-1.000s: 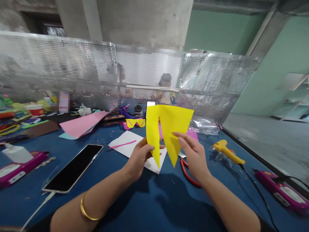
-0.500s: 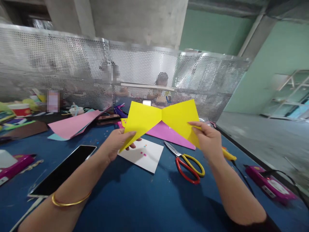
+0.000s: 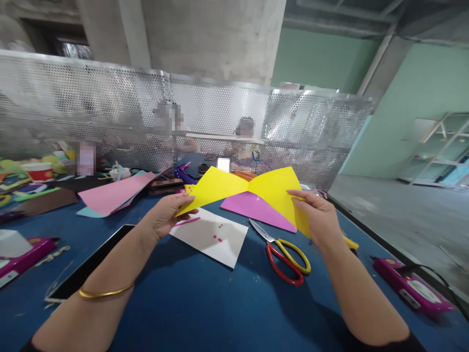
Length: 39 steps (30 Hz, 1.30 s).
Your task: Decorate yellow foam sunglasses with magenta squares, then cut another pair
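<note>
Between my two hands a sheet of yellow paper is held up above the table, creased at its middle and spread like two wings. My left hand pinches its left end, fingers partly behind the sheet. At the right end, my right hand grips it between thumb and fingers. Below lies a white sheet with small pink and blue bits and a pink strip on it. A purple sheet rests behind, partly covered by the yellow paper. Scissors with one red and one yellow handle lie near my right hand.
A black phone lies under my left forearm. Pink paper sits at the back left. Magenta power strips lie at both sides of the blue table. A perforated metal screen stands behind, with people beyond it.
My left hand has shifted left and the yellow paper's left wing has tilted flatter. The pink strip on the white sheet now shows. The view has tipped up slightly.
</note>
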Available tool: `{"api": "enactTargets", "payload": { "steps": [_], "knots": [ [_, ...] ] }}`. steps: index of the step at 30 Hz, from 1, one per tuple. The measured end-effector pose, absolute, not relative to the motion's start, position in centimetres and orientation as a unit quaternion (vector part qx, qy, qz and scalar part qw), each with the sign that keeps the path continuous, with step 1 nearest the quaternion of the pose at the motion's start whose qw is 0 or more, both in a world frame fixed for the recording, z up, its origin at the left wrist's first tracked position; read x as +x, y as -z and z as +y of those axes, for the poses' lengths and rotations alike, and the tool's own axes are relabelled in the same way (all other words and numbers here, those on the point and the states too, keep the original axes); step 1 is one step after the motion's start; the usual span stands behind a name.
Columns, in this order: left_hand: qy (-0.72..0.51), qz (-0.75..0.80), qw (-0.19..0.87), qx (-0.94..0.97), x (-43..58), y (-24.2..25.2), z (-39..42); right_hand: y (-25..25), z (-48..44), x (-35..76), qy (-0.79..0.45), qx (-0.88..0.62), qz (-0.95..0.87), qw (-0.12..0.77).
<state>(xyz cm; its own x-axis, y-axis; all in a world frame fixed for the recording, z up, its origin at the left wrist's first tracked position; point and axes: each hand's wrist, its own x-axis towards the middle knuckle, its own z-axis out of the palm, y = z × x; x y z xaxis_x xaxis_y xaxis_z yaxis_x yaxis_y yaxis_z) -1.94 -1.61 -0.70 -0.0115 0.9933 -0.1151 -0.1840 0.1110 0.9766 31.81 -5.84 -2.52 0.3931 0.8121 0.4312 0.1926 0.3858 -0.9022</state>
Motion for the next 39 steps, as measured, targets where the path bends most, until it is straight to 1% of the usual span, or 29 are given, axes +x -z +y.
{"api": "enactTargets", "payload": {
  "steps": [5,8,15,24,29,33,35,37,39],
  "knots": [
    [-0.558,0.444,0.619,0.330,-0.7,1.0,-2.2,3.2,-6.2,29.8,-0.212,-0.482,-0.481,0.701],
    [-0.584,0.418,0.637,0.280,0.0,1.4,-2.3,3.7,-6.8,28.3,-0.216,-0.475,-0.498,0.692],
    [-0.654,0.377,0.630,0.184,0.7,2.0,-2.0,5.2,-8.4,25.1,-0.252,-0.471,-0.571,0.623],
    [-0.668,0.337,0.632,0.201,1.9,2.4,-2.8,6.7,-11.3,22.3,-0.271,-0.445,-0.651,0.551],
    [-0.658,0.347,0.631,0.222,2.7,2.8,-3.2,7.5,-12.8,20.8,-0.279,-0.393,-0.710,0.514],
    [-0.674,0.375,0.595,0.227,2.4,2.9,-3.0,8.3,-13.1,20.9,-0.252,-0.291,-0.799,0.462],
    [-0.665,0.389,0.591,0.237,2.1,2.8,-3.0,8.4,-13.2,21.7,-0.204,-0.267,-0.808,0.484],
    [-0.649,0.401,0.595,0.252,1.9,2.7,-3.3,8.0,-13.1,22.8,-0.157,-0.309,-0.744,0.572],
    [-0.626,0.413,0.605,0.269,1.9,2.6,-3.9,7.1,-12.6,23.9,-0.149,-0.374,-0.624,0.669]
  ]
}}
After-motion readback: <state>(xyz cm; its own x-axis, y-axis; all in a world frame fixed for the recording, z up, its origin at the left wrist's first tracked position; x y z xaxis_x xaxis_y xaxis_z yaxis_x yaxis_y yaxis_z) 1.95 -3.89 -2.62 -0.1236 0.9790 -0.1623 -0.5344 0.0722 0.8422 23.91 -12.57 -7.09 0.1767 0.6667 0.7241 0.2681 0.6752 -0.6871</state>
